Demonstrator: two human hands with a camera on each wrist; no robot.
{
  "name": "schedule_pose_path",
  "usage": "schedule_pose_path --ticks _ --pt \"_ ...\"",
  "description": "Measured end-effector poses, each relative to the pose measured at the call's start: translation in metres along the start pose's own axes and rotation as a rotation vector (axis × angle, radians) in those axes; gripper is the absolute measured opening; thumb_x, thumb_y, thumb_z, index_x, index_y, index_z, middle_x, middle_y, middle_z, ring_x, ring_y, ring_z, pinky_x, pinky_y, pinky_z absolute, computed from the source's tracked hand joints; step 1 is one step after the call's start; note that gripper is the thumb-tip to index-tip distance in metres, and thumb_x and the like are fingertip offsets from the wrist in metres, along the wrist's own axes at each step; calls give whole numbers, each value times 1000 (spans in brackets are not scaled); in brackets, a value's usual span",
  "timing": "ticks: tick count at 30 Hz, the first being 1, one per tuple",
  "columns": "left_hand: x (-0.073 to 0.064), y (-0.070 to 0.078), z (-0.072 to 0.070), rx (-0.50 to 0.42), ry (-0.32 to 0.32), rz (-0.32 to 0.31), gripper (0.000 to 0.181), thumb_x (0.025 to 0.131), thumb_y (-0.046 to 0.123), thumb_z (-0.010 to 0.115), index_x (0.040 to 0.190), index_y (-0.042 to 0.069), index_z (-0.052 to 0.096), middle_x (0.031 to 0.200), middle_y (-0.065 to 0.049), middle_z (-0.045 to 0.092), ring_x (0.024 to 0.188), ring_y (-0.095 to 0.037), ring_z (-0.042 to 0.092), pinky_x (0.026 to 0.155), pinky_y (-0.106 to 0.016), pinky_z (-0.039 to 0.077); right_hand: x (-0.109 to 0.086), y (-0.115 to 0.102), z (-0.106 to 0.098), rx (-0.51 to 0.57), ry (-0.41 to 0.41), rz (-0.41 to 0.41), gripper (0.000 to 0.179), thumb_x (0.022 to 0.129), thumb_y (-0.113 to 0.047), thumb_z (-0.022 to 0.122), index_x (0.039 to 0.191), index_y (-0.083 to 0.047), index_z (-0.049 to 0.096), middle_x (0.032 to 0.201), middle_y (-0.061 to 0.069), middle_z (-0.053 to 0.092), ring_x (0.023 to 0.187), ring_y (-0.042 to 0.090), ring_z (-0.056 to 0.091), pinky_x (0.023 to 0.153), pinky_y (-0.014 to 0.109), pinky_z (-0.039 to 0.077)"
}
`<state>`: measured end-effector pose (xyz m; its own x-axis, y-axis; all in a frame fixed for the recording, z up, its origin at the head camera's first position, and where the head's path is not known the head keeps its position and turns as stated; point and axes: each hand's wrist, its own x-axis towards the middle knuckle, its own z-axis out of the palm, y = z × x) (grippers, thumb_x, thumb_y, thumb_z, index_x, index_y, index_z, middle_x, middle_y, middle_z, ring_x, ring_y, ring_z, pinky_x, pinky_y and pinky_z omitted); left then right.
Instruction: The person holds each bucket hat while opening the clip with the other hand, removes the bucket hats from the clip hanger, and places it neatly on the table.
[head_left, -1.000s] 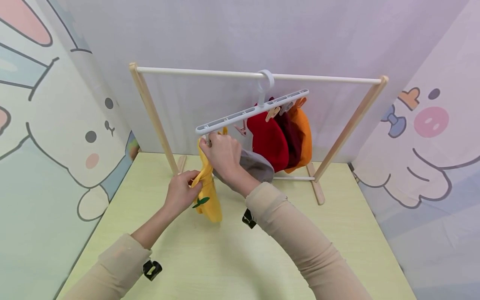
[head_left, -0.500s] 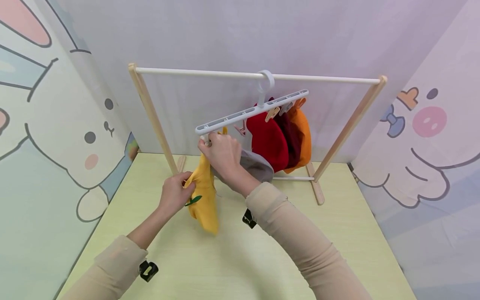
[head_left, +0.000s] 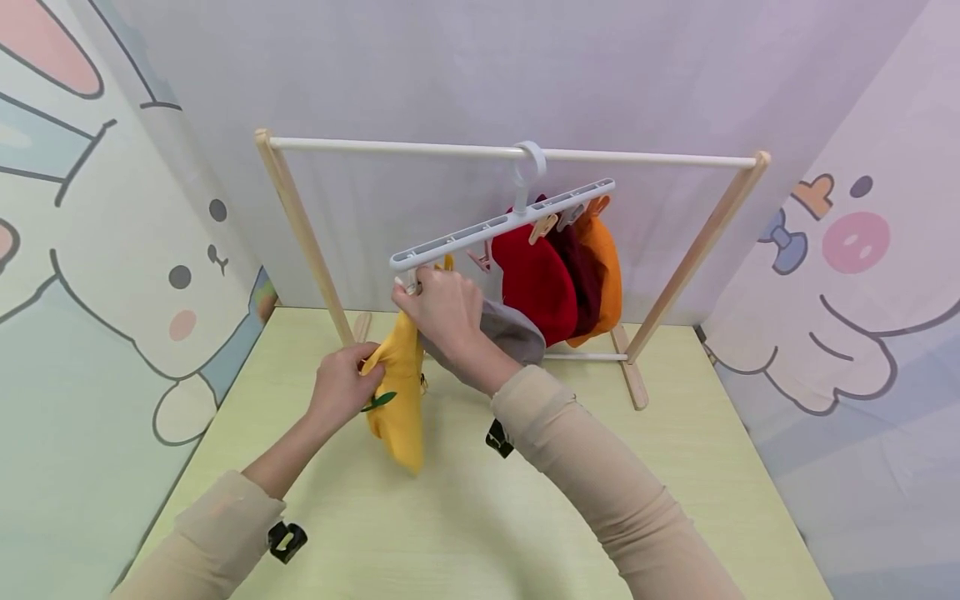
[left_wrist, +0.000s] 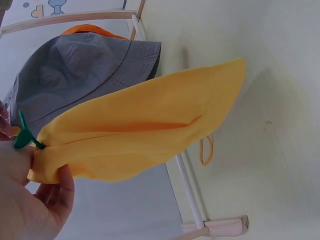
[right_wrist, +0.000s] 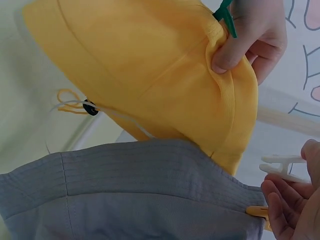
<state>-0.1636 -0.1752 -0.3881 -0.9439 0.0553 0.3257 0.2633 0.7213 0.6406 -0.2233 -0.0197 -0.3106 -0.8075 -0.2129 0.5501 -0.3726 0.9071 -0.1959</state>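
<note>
My left hand (head_left: pixel 341 387) pinches the crown of a yellow bucket hat (head_left: pixel 401 404) with a green leaf on top. The hat's brim hangs downward, and a drawcord with a black toggle (right_wrist: pixel 90 107) trails from it. At the left end of a pale grey clip hanger (head_left: pixel 480 229), my right hand (head_left: pixel 448 310) grips a white clothespin (right_wrist: pixel 283 164). In the right wrist view, that clothespin stands apart from the yellow hat. A grey hat (right_wrist: pixel 125 200) hangs beside the right hand, with a yellow clothespin (right_wrist: pixel 256 211) at its edge.
Red (head_left: pixel 528 279), maroon (head_left: pixel 583 271) and orange (head_left: pixel 606 275) hats hang farther right on the hanger. A pink clothespin (head_left: pixel 481 257) dangles near the red hat. The hanger hooks over the white rod (head_left: pixel 375 147) of a wooden-legged rack on a pale tabletop (head_left: pixel 435 533).
My left hand has drawn the yellow hat left and slightly down, away from the hanger's end. The right hand has stayed at the clothespin.
</note>
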Motion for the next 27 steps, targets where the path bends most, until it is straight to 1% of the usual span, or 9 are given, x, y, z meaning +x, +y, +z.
schedule_pose_path --ticks 5,8,11,14,17,21,23,25,27 --pt "0 -1 -5 30 11 30 14 79 4 61 91 3 69 75 -12 67 56 -16 55 51 -26 44 -1 0 0 21 -17 17 40 85 -48 53 60 -17 48 48 -4 38 41 13 31 39 22 21" --pt "0 -2 -9 37 7 32 15 79 4 61 92 2 69 76 -12 67 56 -16 56 51 -26 44 -1 0 0 25 -19 22 41 84 -49 54 60 -17 47 48 -4 37 41 13 31 39 23 21" --pt "0 -5 -12 46 2 36 15 80 4 60 92 3 69 76 -12 66 54 -15 52 49 -25 42 -1 0 0 27 -22 26 41 84 -49 54 59 -18 46 47 -4 36 41 13 32 40 23 21" --pt "0 -7 -17 62 10 50 15 79 3 60 92 3 68 77 -12 66 54 -15 51 49 -26 42 -1 0 0 25 -18 30 41 84 -49 54 59 -18 46 47 -4 36 42 13 32 40 24 21" --pt "0 -9 -22 81 16 58 15 79 3 60 91 3 68 79 -12 67 58 -18 54 53 -28 43 0 0 0 14 -11 26 40 84 -49 54 59 -18 46 48 -4 36 42 14 33 39 24 22" --pt "-1 -11 -30 99 11 55 14 79 3 60 91 2 68 82 -14 67 65 -22 59 57 -32 46 0 0 0 2 -6 20 40 83 -50 54 60 -18 47 48 -4 37 41 14 33 39 23 22" --pt "-2 -12 -34 105 8 51 15 79 2 60 92 1 68 83 -15 67 66 -24 60 56 -32 47 0 0 0 6 -8 23 40 83 -50 54 61 -18 47 48 -4 37 41 14 33 39 23 23" --pt "-2 -12 -39 110 7 48 17 79 2 60 93 1 68 84 -16 67 65 -24 59 55 -32 46 -1 0 0 8 -11 25 40 83 -51 54 62 -18 48 48 -4 37 42 14 35 40 24 24" --pt "-3 -12 -42 117 8 44 17 79 2 59 94 0 68 83 -16 67 61 -22 56 52 -29 43 0 0 0 10 -15 23 39 83 -51 54 63 -18 49 48 -4 39 43 14 37 40 24 25"
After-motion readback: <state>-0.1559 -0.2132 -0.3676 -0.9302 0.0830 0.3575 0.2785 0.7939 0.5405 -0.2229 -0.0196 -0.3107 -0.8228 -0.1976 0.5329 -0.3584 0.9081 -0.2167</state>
